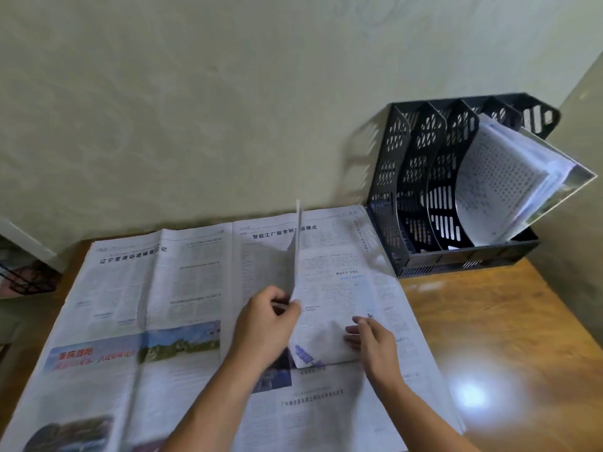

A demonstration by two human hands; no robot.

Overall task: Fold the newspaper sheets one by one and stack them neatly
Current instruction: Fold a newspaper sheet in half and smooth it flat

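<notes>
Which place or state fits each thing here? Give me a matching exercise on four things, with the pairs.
Things:
1. left hand
2. right hand
3. black file rack
4. loose papers

Places or states:
A. leaning out of the rack's right compartment
B. pinching the raised edge of the folded sheet
C. on the wooden table, against the wall
D. fingers resting flat on the folded sheet

Pairs: 1-B, 2-D, 3-C, 4-A

Bench (pixel 509 337): brown wood, glossy, lower right of the frame.
Open newspaper (pixel 146 305): lies flat, covers the left and centre.
File rack (pixel 424 190): black, stands at upper right, touching the newspaper's corner.
</notes>
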